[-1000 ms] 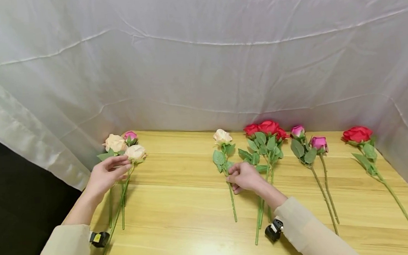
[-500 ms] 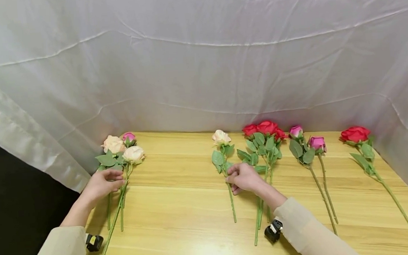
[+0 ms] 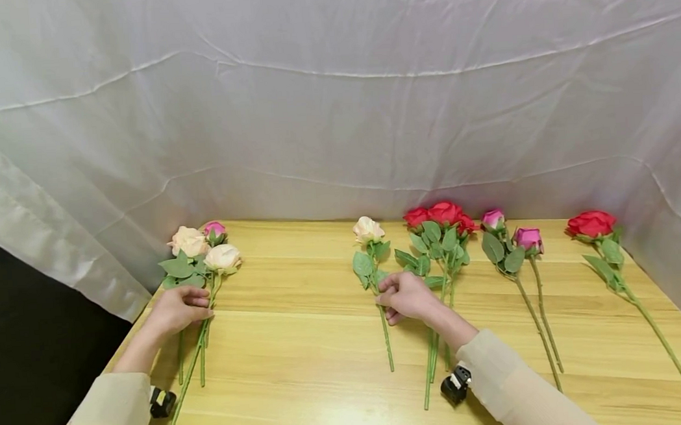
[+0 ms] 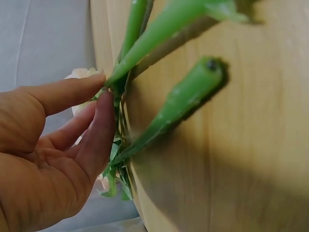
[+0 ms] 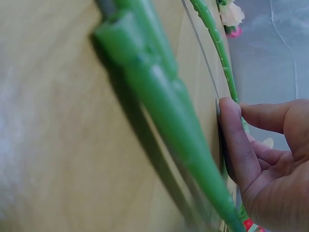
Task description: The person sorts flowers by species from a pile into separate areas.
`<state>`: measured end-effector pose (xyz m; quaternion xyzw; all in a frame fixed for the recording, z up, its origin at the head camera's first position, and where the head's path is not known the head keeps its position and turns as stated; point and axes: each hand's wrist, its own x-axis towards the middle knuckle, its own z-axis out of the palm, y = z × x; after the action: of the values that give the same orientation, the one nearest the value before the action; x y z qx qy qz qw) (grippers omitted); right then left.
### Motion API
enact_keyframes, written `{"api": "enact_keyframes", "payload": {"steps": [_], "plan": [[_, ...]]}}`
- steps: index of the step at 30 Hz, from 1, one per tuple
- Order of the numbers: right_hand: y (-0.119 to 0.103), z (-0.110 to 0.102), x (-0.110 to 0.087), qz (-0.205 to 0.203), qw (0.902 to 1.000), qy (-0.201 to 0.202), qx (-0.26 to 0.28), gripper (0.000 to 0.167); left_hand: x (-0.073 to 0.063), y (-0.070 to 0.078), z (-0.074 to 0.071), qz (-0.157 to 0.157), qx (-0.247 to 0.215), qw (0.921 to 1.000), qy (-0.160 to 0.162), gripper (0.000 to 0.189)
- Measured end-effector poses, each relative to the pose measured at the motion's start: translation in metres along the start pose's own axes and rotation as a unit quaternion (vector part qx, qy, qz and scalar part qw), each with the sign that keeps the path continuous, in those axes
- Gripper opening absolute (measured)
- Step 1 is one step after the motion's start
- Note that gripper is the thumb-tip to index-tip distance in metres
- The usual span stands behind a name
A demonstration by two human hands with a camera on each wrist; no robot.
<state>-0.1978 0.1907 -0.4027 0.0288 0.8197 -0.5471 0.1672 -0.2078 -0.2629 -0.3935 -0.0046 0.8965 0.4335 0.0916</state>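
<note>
On the left, two cream roses, the nearer [image 3: 223,258] and the farther [image 3: 188,241], lie bunched with a pink rose [image 3: 215,228]. My left hand [image 3: 177,310] has its thumb and index fingertips at the nearer cream rose's stem, just below the leaves; the left wrist view shows them pinching a green stem [image 4: 145,46]. Near the middle lies a single cream rose [image 3: 367,230]. Its stem [image 5: 223,58] is pinched between the thumb and index finger of my right hand [image 3: 407,297]. The right hand's other fingers curl loosely beneath.
Just right of my right hand lies a bunch of red roses [image 3: 446,214], their stems passing under that forearm. Farther right are two purple-pink roses [image 3: 529,240] and one red rose [image 3: 591,223]. A pale curtain [image 3: 335,122] hangs behind the wooden table [image 3: 303,371].
My left hand has come down from the cream blooms to the stem below the leaves, its fingertips closing there. The right hand stays at its stem; the view shifts slightly.
</note>
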Motion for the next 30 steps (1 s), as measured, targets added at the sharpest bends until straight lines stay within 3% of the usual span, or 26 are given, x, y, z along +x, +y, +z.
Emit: {"api": "enact_keyframes", "payload": {"steps": [17,23,30], "plan": [[0.001,-0.001,-0.005,-0.005,0.9999,0.000,0.012,0.029,0.001,0.004,0.004,-0.017,0.010,0.9997,0.014,0.046],[0.002,-0.002,-0.009,-0.014,0.9997,0.005,0.022,0.032,0.000,0.007,0.006,-0.006,-0.015,0.9996,0.024,0.048],[-0.002,-0.008,-0.019,-0.046,0.9980,0.042,-0.003,0.040,-0.002,0.021,0.009,0.018,-0.063,0.9972,0.036,0.051]]}}
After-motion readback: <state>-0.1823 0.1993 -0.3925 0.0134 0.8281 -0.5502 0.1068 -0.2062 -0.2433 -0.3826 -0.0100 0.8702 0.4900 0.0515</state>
